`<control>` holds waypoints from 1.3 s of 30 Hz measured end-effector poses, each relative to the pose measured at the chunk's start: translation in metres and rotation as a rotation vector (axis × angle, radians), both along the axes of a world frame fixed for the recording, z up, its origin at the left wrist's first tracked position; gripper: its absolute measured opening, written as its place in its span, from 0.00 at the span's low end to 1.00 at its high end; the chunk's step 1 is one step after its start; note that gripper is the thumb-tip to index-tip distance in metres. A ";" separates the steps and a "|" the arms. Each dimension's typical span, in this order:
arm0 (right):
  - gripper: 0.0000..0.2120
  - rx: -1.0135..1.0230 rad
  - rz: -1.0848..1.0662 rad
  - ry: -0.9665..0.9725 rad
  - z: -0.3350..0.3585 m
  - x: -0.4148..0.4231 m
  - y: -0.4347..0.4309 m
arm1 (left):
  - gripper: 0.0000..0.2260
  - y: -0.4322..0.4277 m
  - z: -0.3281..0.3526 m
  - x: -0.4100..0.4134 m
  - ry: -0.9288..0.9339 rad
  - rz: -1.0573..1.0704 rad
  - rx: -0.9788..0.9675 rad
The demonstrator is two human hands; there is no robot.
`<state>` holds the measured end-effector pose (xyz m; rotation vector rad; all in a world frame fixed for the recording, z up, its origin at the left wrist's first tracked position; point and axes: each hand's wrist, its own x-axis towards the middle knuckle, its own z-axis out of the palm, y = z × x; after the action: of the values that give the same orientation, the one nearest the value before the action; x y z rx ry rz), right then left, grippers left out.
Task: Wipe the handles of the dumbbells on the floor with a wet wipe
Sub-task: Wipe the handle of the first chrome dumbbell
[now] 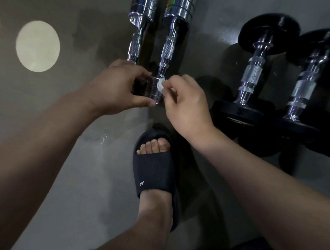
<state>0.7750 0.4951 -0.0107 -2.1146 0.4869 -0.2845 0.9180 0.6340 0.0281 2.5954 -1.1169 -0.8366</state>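
Dumbbells lie side by side on the grey floor [62, 121]. Two are chrome, on the left, and two have black plates, on the right. The left grip [115, 90], a bare hand, is clenched round the near head of the inner chrome dumbbell [167, 50], with the fingers across the far side and the thumb on the near side. The right grip [187, 103] pinches a small crumpled white wet wipe [160, 85] between thumb and fingertips. It holds the wipe against that same head, just where the handle meets it. The knurled middle of the handle shows bare beyond both hands. The outer chrome dumbbell [135, 44] lies just beside it, its near end hidden behind the left grip. The two black-plate dumbbells [251, 72] lie apart to the right, untouched. A foot in a dark slide sandal [153, 174] stands on the floor just below the hands. A round pale patch of light [38, 45] falls on the floor far to the left.
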 end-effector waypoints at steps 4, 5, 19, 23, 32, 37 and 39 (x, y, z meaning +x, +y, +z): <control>0.04 -0.006 -0.090 0.011 -0.002 0.039 -0.014 | 0.34 -0.004 0.003 -0.001 0.007 0.015 0.008; 0.04 0.010 -0.081 0.045 -0.003 0.047 -0.018 | 0.34 -0.006 0.004 -0.002 0.012 0.015 0.009; 0.10 -0.132 0.105 0.160 0.005 0.083 -0.056 | 0.36 -0.017 0.004 -0.010 -0.061 -0.002 0.039; 0.09 -0.206 0.190 0.181 0.001 0.092 -0.072 | 0.35 -0.019 0.005 -0.014 -0.068 -0.006 0.042; 0.12 -0.281 0.399 0.216 0.013 0.075 -0.089 | 0.29 -0.022 0.007 -0.034 -0.134 0.008 -0.032; 0.13 -0.431 0.346 0.244 0.015 0.091 -0.109 | 0.26 -0.032 0.007 -0.046 -0.124 -0.046 -0.066; 0.14 -0.465 0.332 0.222 0.010 0.087 -0.106 | 0.25 -0.034 0.005 -0.047 -0.100 -0.050 -0.087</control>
<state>0.8619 0.3889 -0.0004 -2.6532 0.1975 0.0365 0.8710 0.5997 0.0335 2.5722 -1.2213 -0.6581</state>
